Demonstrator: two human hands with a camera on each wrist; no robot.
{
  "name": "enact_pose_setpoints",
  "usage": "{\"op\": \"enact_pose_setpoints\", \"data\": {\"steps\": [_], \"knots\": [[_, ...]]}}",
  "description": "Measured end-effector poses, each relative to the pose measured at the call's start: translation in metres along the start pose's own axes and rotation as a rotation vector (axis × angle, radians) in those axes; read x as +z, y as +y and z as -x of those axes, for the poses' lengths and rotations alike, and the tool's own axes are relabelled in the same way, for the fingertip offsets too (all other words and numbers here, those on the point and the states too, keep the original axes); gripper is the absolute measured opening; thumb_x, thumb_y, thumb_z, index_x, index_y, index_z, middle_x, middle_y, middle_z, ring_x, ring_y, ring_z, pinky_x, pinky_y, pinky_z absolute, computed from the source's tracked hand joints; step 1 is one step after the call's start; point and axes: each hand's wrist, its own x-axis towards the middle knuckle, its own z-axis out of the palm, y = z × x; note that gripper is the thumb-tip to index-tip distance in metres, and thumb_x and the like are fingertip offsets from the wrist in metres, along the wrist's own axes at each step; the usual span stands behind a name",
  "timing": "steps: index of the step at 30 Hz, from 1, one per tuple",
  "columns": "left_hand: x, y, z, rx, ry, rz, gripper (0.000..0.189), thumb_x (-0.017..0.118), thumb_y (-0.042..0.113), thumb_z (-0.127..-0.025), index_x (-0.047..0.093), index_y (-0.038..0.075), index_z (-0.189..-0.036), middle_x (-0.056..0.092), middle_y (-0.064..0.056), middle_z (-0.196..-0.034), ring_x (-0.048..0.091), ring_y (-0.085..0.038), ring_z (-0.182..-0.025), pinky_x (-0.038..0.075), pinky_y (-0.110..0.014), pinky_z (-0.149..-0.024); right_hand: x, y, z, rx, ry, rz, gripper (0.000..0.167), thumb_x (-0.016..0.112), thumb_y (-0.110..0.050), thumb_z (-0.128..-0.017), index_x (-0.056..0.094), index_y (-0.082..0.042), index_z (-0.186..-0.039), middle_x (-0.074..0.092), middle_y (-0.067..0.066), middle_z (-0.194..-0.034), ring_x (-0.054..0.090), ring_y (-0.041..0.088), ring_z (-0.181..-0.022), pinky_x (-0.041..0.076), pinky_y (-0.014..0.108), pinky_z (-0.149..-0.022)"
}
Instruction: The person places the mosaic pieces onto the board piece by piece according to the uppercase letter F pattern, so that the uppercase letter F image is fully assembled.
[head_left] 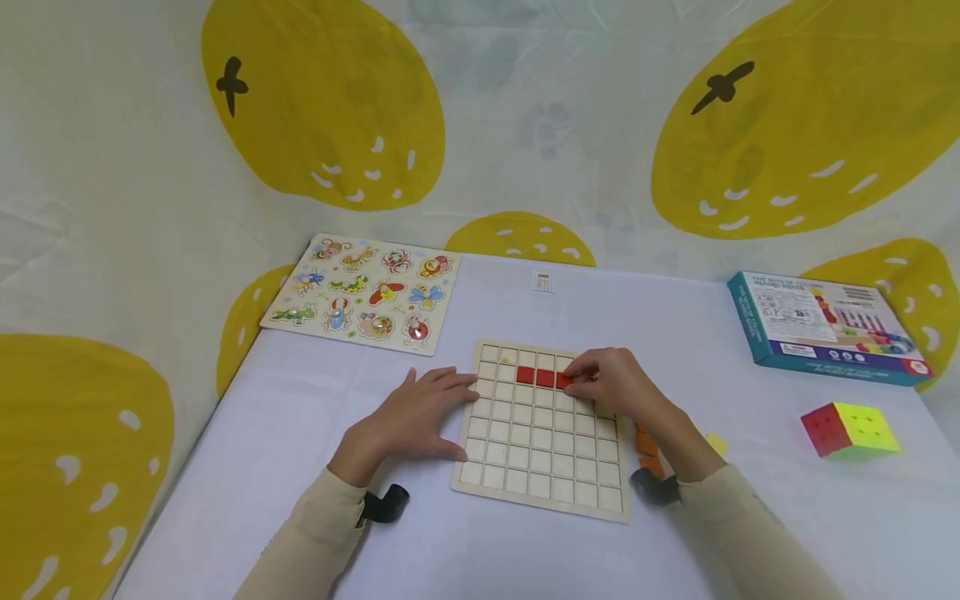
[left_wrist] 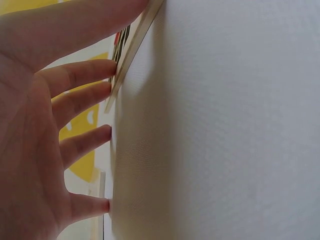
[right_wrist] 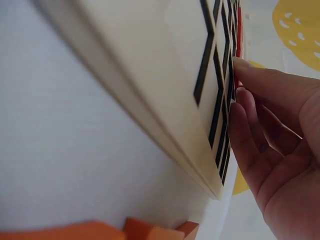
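Note:
A wooden grid board (head_left: pixel 540 438) with square cells lies flat on the table. Two red square tiles (head_left: pixel 545 378) sit side by side in its second row. At their right end is a third red tile (head_left: pixel 563 381), partly covered by my right hand (head_left: pixel 621 385), whose thumb and fingers pinch it at the board's surface. My left hand (head_left: pixel 416 417) lies at the board's left edge with fingers spread, thumb and fingertips touching the rim. In the left wrist view, the fingers (left_wrist: pixel 82 102) are extended and hold nothing.
Orange pieces (head_left: pixel 647 442) lie right of the board, with a yellow piece (head_left: pixel 717 442) beyond the right wrist. An insect puzzle board (head_left: pixel 360 292) is at back left, a small printed card (head_left: pixel 543 282) at back centre. Rightward are a game box (head_left: pixel 828 329) and a puzzle cube (head_left: pixel 851 430).

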Motion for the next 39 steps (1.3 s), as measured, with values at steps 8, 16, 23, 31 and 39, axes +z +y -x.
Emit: {"op": "enact_pose_setpoints", "data": {"steps": [8,16,23,31,39], "knots": [[0.0,0.0,0.0,0.005,0.007,0.004,0.079,0.087,0.052,-0.074,0.059,0.024,-0.142,0.043,0.007,-0.162,0.032,-0.028,-0.156,0.022,-0.078,-0.118,-0.001,0.002,-0.002,0.036,-0.017,-0.021,0.02,0.085,-0.013,-0.082,0.08,-0.007,-0.1,0.077,0.007,-0.093,0.061,0.012,-0.077,0.051,0.019,-0.067],[0.0,0.0,0.0,0.004,0.0,-0.009,0.08,0.086,0.053,-0.074,0.058,0.024,-0.142,0.043,0.007,-0.163,0.032,-0.027,-0.156,0.022,-0.077,-0.119,0.0,0.002,-0.002,0.062,-0.03,-0.013,0.019,0.084,-0.015,-0.083,0.08,-0.009,-0.101,0.075,0.004,-0.09,0.06,0.012,-0.078,0.05,0.021,-0.069],[0.0,0.0,0.0,0.003,-0.007,0.0,0.08,0.086,0.053,-0.074,0.058,0.024,-0.143,0.042,0.008,-0.163,0.031,-0.026,-0.157,0.021,-0.076,-0.119,-0.011,0.004,0.005,0.129,-0.091,0.004,0.031,0.085,-0.026,-0.084,0.077,-0.018,-0.113,0.074,0.005,-0.104,0.06,0.021,-0.096,0.05,0.029,-0.079],[0.0,0.001,0.0,0.001,-0.001,-0.004,0.08,0.086,0.053,-0.075,0.057,0.024,-0.143,0.042,0.008,-0.163,0.032,-0.027,-0.156,0.021,-0.076,-0.119,-0.037,0.017,0.025,0.18,-0.053,0.036,0.039,0.082,-0.026,-0.086,0.073,-0.013,-0.121,0.072,0.01,-0.12,0.059,0.028,-0.109,0.05,0.027,-0.079],[-0.001,0.001,0.0,-0.003,-0.002,-0.005,0.08,0.086,0.053,-0.075,0.057,0.025,-0.143,0.042,0.008,-0.163,0.031,-0.027,-0.156,0.022,-0.076,-0.12,-0.06,0.037,0.052,0.23,-0.127,0.067,0.043,0.083,-0.031,-0.084,0.072,-0.013,-0.122,0.071,0.01,-0.12,0.058,0.027,-0.11,0.054,0.032,-0.087]]}}
